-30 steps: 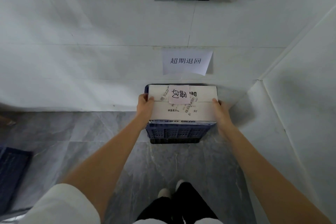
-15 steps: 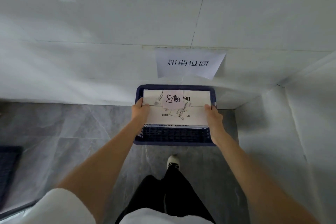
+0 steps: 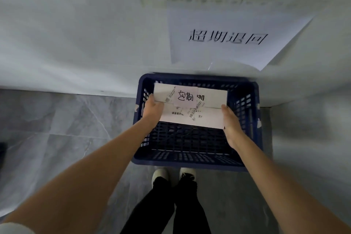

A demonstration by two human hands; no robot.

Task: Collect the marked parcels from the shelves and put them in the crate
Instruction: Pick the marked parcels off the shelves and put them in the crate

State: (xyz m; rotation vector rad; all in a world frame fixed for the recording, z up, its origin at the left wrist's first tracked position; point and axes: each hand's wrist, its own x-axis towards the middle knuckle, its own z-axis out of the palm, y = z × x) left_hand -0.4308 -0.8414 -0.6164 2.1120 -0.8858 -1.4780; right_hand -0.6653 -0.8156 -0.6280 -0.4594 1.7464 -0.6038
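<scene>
Grey marble-veined floor (image 3: 62,129) below, pale tiled wall (image 3: 76,34) above, meeting along a line at about nine o'clock. Taped to the wall at one o'clock, a white paper sign (image 3: 228,36) with blurred black characters. Straight below it, pushed up to the wall, a dark blue slatted plastic crate (image 3: 191,161), open-topped, mesh bottom bare toward six o'clock. Inside its rim, toward the twelve o'clock wall, a flat white cardboard parcel (image 3: 207,119), level, bearing a pale pink handwritten sticky note (image 3: 185,98) and several barcode labels (image 3: 197,107); whether already resting on the crate bottom or just above it, cannot tell. Left hand (image 3: 153,109) gripping the parcel's nine o'clock end, fingers curled over the edge; right hand (image 3: 230,119) clasped against the three o'clock end, palm along the side, thumb on top. Two pale shoes (image 3: 173,175) at six o'clock, just short of the crate. Judging by its look, a stiff, light box: rigid enough to be carried by its two short ends, smooth card likely a little slippery, so best held firmly at the ends, clear of the loose-looking labels and note.
</scene>
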